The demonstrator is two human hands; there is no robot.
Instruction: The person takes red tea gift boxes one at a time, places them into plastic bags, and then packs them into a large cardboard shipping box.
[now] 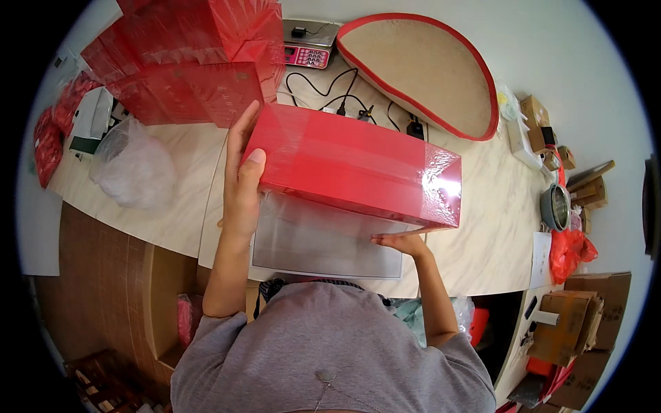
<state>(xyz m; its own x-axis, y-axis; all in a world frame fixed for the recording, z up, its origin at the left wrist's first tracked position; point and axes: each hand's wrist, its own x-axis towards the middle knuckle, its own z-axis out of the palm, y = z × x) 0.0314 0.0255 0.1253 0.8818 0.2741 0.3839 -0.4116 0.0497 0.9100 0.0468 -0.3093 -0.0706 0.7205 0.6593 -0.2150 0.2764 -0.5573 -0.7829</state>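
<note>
A long red box wrapped in shiny clear film is held up over the table in front of me, slightly tilted. My left hand grips its left end, the thumb on the near edge and the fingers along the end face. Under the near right lower edge, my right hand supports the box, fingers stretched toward the left; part of its contact with the box is hidden. Below the box lies a translucent sheet with a dark outline on the tabletop.
Red film-wrapped boxes are stacked at the back left, beside a clear plastic bag. Behind are a scale, black cables and a red-rimmed tray. A metal bowl and red bag stand right.
</note>
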